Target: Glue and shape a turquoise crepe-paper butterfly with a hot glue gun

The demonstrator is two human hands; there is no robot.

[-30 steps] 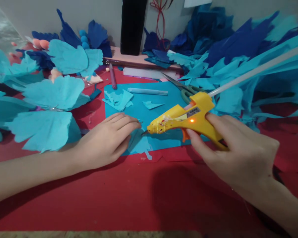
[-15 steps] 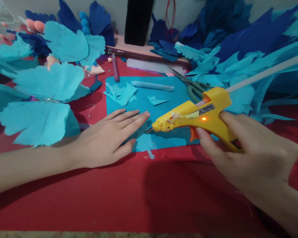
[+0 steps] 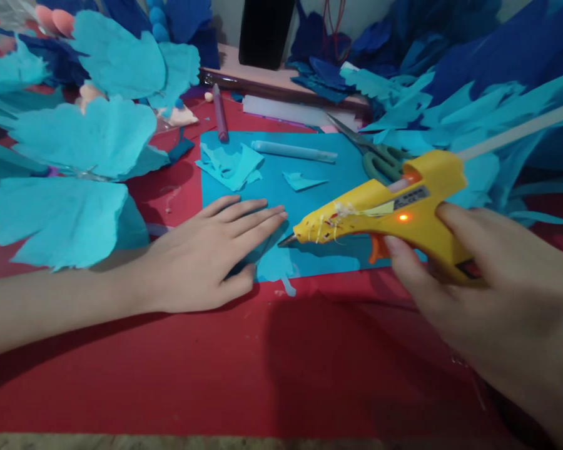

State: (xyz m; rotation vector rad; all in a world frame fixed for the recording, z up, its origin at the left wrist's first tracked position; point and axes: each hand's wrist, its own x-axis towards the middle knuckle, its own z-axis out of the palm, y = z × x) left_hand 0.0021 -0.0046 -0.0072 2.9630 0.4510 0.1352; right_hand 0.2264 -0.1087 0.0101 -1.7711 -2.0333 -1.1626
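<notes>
My right hand (image 3: 478, 294) grips a yellow hot glue gun (image 3: 385, 209) with its orange light on and a long white glue stick (image 3: 520, 131) out the back. Its nozzle points left, just off my left fingertips. My left hand (image 3: 206, 256) lies flat, fingers stretched out, pressing a light blue paper piece (image 3: 274, 265) onto a blue sheet (image 3: 309, 206) on the red table (image 3: 192, 375).
Light blue paper petals (image 3: 75, 137) crowd the left side, dark and light blue cut paper (image 3: 426, 81) the right. On or near the sheet lie paper scraps (image 3: 232, 165), a glue stick (image 3: 293, 150), a purple crayon (image 3: 220, 115) and green-handled scissors (image 3: 380, 162). A black object (image 3: 265, 31) stands at the back.
My left hand's fingers have flattened and stretched out over the paper piece. The glue gun has drawn back a little to the right, its nozzle lifted off the paper.
</notes>
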